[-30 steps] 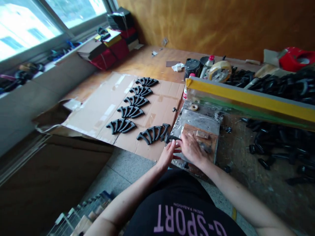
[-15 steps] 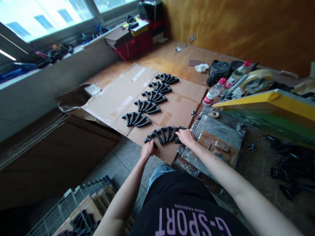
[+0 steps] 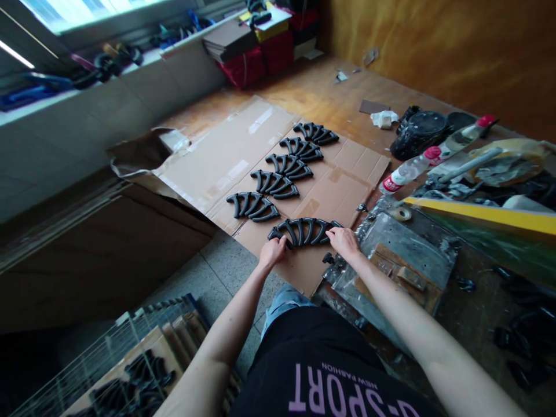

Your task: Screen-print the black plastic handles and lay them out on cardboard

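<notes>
Head view: my left hand (image 3: 273, 252) curls fingers round left end of nearest row of black curved parts (image 3: 309, 228), my right hand (image 3: 343, 242) pinches its right end; row lies on cardboard sheet (image 3: 217, 156), five similar rows (image 3: 291, 165) beyond, same sheet.

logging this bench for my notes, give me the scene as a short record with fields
front: row of curved, glossy black pieces
left hand: at the row's left end
right hand: at the row's right end
behind: five black, fan-shaped groups of similar pieces
underneath: flattened brown cardboard
right side: two clear plastic bottles with red caps
</notes>
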Motion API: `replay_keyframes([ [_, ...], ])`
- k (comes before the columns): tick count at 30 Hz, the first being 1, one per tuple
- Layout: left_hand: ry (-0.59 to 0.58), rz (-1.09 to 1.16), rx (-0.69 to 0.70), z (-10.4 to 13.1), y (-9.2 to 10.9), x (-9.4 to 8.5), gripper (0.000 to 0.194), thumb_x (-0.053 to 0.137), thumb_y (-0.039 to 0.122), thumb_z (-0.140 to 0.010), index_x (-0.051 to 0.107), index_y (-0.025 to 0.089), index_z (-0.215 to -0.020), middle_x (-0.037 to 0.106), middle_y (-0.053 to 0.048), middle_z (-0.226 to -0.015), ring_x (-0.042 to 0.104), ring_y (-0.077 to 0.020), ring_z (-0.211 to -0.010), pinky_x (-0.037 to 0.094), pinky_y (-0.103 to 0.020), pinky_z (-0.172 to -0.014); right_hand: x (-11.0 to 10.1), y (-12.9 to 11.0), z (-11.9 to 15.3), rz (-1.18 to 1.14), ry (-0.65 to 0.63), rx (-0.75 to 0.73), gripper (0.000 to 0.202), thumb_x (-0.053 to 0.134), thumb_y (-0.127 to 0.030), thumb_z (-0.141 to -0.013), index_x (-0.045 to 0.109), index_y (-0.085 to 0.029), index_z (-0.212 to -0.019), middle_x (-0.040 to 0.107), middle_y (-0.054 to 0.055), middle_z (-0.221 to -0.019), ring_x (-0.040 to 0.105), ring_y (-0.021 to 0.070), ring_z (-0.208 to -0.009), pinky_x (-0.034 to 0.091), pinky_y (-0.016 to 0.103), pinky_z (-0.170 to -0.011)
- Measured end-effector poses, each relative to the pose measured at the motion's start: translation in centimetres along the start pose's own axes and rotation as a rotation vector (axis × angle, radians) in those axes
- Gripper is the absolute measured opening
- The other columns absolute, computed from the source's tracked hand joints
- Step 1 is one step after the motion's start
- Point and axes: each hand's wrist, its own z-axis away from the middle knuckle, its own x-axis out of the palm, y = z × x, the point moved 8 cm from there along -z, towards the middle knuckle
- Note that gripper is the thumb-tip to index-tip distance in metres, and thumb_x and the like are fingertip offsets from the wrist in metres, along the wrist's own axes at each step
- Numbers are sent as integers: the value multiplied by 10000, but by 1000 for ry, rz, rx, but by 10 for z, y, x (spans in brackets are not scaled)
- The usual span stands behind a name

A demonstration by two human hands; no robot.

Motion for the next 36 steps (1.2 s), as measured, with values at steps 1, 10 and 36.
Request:
replay_keyframes([
  [1,57,-32,30,7,2,-5,440,396,547,-897,650,199,-804,682,-101,-690,647,-260,-739,454,-345,-732,1,1,1,10,-6,-8,365,436,-365,-951,757,-193,-982,749,121,-922,692,220,-876,464,296,-773],
  [10,333,-493,641,62,79,9,354,553,339,-871,593,239,-1207,593,-122,-1151,518,-279,-1044,342,-445,-935,9,-7,4,17,-37,-30,356,435,-369,-950,750,-219,-1020,750,92,-931,689,230,-854,463,307,-755],
  [36,50,-160,701,21,118,24,492,456,126,-819,468,166,-1308,573,-128,-1293,536,-222,-1189,343,-397,-1050,7,-71,-23,54,-58,-14,294,436,-326,-947,624,-204,-1136,550,126,-1195,469,287,-1068,439,382,-833],
])
